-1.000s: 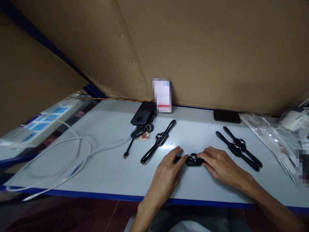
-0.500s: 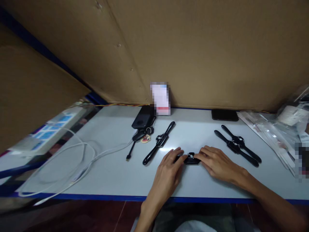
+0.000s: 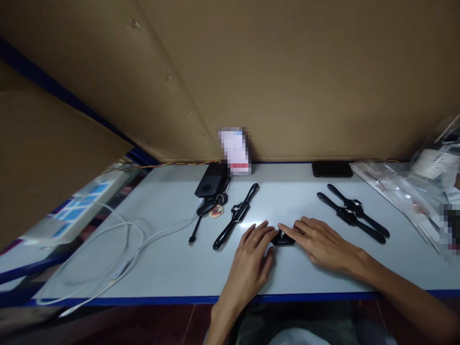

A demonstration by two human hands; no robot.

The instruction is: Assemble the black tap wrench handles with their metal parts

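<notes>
A black spokeshave (image 3: 283, 241) lies on the table between my hands, and only its middle body shows. My left hand (image 3: 253, 249) is closed over its left handle, with the thumb towards me. Around the right handle my right hand (image 3: 319, 242) is curled, its index finger stretched onto the top of the body. The fingers cover both handles. To the left, another spokeshave (image 3: 237, 213) rests at a slant. Two more, a near spokeshave (image 3: 347, 216) and a far spokeshave (image 3: 355, 207), lie side by side on the right.
A black box-shaped device (image 3: 210, 181) with a short cable and a key ring stands at the back left. White cables (image 3: 138, 239) loop across the left side. Along the back lies a dark phone (image 3: 332, 169). Clear plastic bags (image 3: 395, 191) cover the right end.
My right index finger has moved left onto the middle of the spokeshave. My left thumb has drawn back towards me. The view has shifted slightly.
</notes>
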